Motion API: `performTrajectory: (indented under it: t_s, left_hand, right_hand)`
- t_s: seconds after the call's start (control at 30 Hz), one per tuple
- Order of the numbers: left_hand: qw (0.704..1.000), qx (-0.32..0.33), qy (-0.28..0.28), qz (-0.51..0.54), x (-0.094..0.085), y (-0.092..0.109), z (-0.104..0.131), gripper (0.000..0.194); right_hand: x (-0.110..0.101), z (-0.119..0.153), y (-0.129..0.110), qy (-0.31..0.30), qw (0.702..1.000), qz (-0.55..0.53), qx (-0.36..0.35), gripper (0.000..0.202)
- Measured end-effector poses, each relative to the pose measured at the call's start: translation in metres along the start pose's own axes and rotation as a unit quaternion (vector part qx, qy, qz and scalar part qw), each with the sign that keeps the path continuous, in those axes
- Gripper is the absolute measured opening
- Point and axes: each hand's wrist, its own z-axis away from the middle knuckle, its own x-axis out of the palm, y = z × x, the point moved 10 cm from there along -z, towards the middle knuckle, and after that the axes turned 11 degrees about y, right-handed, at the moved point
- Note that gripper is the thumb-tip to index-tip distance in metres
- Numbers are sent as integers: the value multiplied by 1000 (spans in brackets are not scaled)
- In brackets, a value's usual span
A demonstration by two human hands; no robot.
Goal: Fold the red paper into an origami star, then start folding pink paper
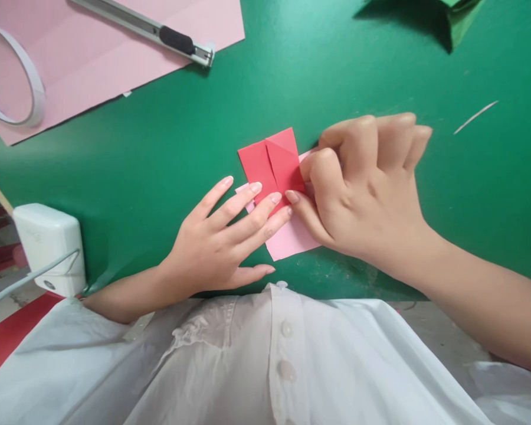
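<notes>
A folded red paper (pixel 277 162) lies over a pink paper (pixel 292 239) near the table's front edge. A slit and diagonal crease show on the red paper. My left hand (pixel 223 239) has its fingers spread, with several fingertips resting on the red paper's lower left part. My right hand (pixel 365 183) is closed at the papers' right side, its thumb on the red paper's lower right corner and its other fingers curled. The thumb and index finger grip the red paper's edge. My right hand hides part of the pink paper.
On the green table (pixel 159 153), a utility knife (pixel 159 32) lies on a large pink sheet (pixel 92 65) beside a white paper ring (pixel 38 94). A white charger-like box (pixel 51 248) with a cable stands at left. A green folded paper (pixel 462 20) is at upper right.
</notes>
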Motion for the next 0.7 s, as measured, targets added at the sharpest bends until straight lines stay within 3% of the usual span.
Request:
performTrajectory:
  t_s: [0.13,0.3,0.5,0.7]
  left_hand:
    - [1000,10,-9,16,-2,-3,1,65]
    - [997,38,21,66,-11,-8,0,56]
    - [991,37,32,124,-15,-15,4,41]
    - [991,38,42,117,-15,-17,5,32]
  right_hand:
    - [0,6,5,-13,999,-26,33,54]
    - [1,12,11,-43,997,-45,46,53]
    - [-7,15,15,-9,999,-42,-3,50]
    - [-6,11,21,-2,997,-74,10,28]
